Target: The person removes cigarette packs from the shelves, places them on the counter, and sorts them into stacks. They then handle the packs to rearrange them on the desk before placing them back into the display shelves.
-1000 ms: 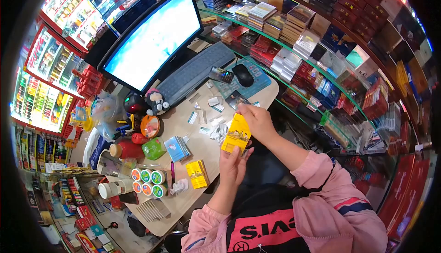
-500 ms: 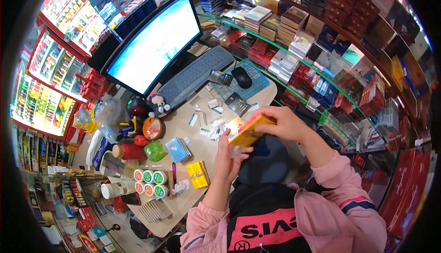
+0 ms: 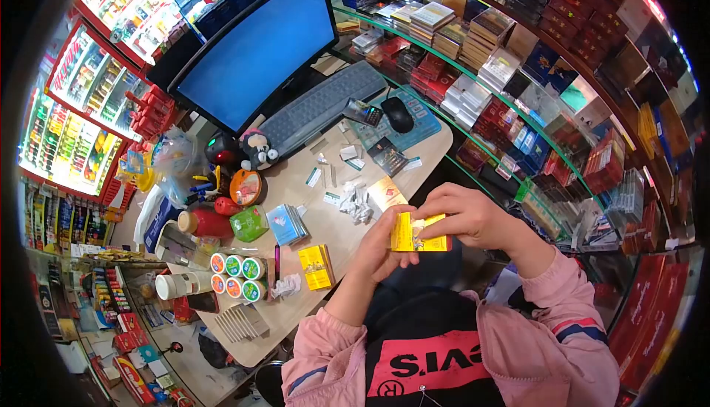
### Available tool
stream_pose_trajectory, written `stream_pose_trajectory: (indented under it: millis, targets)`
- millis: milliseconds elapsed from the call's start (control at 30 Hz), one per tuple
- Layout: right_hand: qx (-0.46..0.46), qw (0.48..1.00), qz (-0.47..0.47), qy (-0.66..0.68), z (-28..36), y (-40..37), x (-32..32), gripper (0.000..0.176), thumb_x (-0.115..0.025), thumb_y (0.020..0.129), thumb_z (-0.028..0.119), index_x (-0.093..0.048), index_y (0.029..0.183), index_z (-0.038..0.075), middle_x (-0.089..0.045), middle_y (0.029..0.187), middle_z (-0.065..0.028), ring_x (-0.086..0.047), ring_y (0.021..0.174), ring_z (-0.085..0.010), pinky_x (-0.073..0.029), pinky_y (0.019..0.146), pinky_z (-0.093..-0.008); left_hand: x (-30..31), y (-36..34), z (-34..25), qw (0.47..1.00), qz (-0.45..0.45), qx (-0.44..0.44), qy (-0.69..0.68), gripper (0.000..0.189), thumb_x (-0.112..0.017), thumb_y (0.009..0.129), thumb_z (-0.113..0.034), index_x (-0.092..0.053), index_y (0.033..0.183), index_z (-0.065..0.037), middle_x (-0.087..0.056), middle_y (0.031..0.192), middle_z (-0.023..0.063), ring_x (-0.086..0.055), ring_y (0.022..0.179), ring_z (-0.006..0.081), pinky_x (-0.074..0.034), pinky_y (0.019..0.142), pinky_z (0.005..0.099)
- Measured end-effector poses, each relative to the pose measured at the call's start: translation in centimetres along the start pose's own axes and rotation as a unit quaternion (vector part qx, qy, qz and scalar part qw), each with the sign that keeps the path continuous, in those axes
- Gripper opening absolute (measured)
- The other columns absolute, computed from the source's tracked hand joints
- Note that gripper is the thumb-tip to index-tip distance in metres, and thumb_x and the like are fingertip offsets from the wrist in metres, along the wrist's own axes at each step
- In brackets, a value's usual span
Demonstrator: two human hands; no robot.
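A small flat yellow box (image 3: pixel 405 240) with a printed picture and a red edge is held in front of my chest, over the desk's near edge. My left hand (image 3: pixel 379 250) grips its left end, fingers curled underneath. My right hand (image 3: pixel 473 218) has its fingertips pressed on the top face and right side. Just behind the box lies a gold-coloured packet (image 3: pixel 386 192), with crumpled white paper (image 3: pixel 357 204) beside it. A similar yellow box (image 3: pixel 316 267) rests on the desk to the left, near a blue box (image 3: pixel 287 224).
On the desk (image 3: pixel 296 185) stand a monitor (image 3: pixel 259 52), a keyboard (image 3: pixel 318 107), a mouse (image 3: pixel 397 114), round tubs (image 3: pixel 234 266) and a white cup (image 3: pixel 181 286). Glass shelves (image 3: pixel 473 82) crowded with boxes curve along the right.
The yellow box has turned from a tilted position to lie flatter, its printed face up. It has come slightly right and nearer me, with both hands. The screen went from bright white-blue to plain blue.
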State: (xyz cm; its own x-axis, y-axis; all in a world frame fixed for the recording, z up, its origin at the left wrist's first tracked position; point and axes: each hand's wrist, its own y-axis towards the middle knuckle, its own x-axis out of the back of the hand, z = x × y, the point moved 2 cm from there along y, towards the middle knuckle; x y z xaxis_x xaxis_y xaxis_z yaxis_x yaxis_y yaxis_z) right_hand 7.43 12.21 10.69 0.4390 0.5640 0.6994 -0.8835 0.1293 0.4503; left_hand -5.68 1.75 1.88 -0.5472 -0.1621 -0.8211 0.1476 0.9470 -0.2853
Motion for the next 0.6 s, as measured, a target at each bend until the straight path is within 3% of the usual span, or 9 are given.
stream_pose_trajectory:
  millis: [67, 133, 167, 233, 300, 367, 433, 600]
  targets:
    - [-0.002, 1.0, -0.009, 0.002, 0.3, 0.1, 0.0, 0.033, -0.058, 0.06, -0.004, -0.062, 0.09, 0.01, -0.057, 0.1, -0.0061, -0.054, 0.089, -0.0259, -0.047, 0.071, -0.0298, -0.1, 0.3, 0.4, 0.999, -0.031, -0.008, -0.008, 0.037, -0.037, 0.088, -0.039, -0.042, 0.107, -0.008, -0.056, 0.085, 0.0116, -0.056, 0.05, 0.0185, -0.045, 0.039, 0.0224]
    - [-0.083, 0.995, -0.052, -0.001, 0.9, 0.3, 0.6, 0.036, -0.058, 0.06, -0.006, -0.059, 0.094, 0.007, -0.053, 0.107, -0.0107, -0.053, 0.092, -0.0276, -0.047, 0.072, -0.03, -0.1, 0.4, 0.5, 0.998, -0.061, -0.017, -0.016, 0.033, -0.04, 0.088, -0.037, -0.043, 0.105, -0.009, -0.056, 0.083, 0.0105, -0.057, 0.051, 0.0182, -0.046, 0.04, 0.023]
    - [-0.083, 0.995, -0.051, -0.002, 1.1, 0.2, 0.5, 0.036, -0.058, 0.06, -0.006, -0.059, 0.094, 0.007, -0.053, 0.107, -0.0107, -0.053, 0.092, -0.0276, -0.047, 0.072, -0.03, -0.2, 0.4, 0.5, 0.997, -0.063, -0.019, -0.047, 0.031, -0.041, 0.088, -0.035, -0.043, 0.104, -0.009, -0.057, 0.081, 0.0097, -0.057, 0.052, 0.0178, -0.046, 0.04, 0.0231]
    - [-0.208, 0.953, -0.158, 0.153, 1.1, -0.5, 0.7, 0.034, -0.058, 0.061, -0.007, -0.057, 0.093, 0.004, -0.05, 0.108, -0.0137, -0.052, 0.093, -0.0289, -0.047, 0.074, -0.0308, -0.3, 0.4, 0.5, 0.995, -0.065, -0.022, -0.079, 0.029, -0.043, 0.087, -0.034, -0.044, 0.103, -0.01, -0.057, 0.08, 0.0089, -0.057, 0.052, 0.0174, -0.046, 0.039, 0.0232]
    - [-0.215, 0.941, -0.2, 0.169, 0.5, -1.4, 0.0, 0.03, -0.062, 0.06, -0.005, -0.057, 0.089, 0.003, -0.053, 0.099, -0.0132, -0.053, 0.088, -0.028, -0.047, 0.071, -0.0313, -0.4, 0.6, 0.6, 0.99, -0.057, -0.011, -0.129, 0.028, -0.044, 0.087, -0.032, -0.044, 0.103, -0.009, -0.058, 0.081, 0.0085, -0.057, 0.054, 0.0174, -0.046, 0.04, 0.0233]
    - [-0.096, 0.985, -0.144, -0.017, 0.8, -1.9, -0.4, 0.028, -0.063, 0.059, -0.003, -0.056, 0.085, 0.004, -0.054, 0.089, -0.0108, -0.054, 0.082, -0.0268, -0.047, 0.066, -0.032, -0.4, 0.8, 0.6, 0.989, -0.046, 0.016, -0.142, 0.028, -0.043, 0.087, -0.032, -0.046, 0.102, -0.009, -0.057, 0.08, 0.0073, -0.057, 0.054, 0.0169, -0.045, 0.04, 0.0233]
    - [-0.022, 0.989, -0.087, -0.12, 1.4, -1.5, -1.3, 0.019, -0.06, 0.06, 0.005, -0.055, 0.078, 0.005, -0.055, 0.085, -0.0086, -0.055, 0.079, -0.0252, -0.046, 0.065, -0.0329, -0.6, 1.1, 0.9, 0.987, -0.034, 0.05, -0.152, 0.028, -0.043, 0.087, -0.033, -0.048, 0.1, -0.008, -0.057, 0.079, 0.0061, -0.056, 0.054, 0.0164, -0.045, 0.039, 0.0234]
    - [0.091, 0.971, -0.022, -0.219, 0.4, -2.3, -2.4, 0.007, -0.052, 0.064, 0.015, -0.051, 0.068, 0.009, -0.051, 0.074, -0.0029, -0.053, 0.081, -0.0197, -0.043, 0.062, -0.03, -1.0, 1.9, 1.4, 0.989, -0.02, 0.077, -0.122, 0.029, -0.039, 0.088, -0.033, -0.052, 0.097, -0.008, -0.055, 0.073, 0.0027, -0.052, 0.049, 0.0159, -0.041, 0.035, 0.0237]
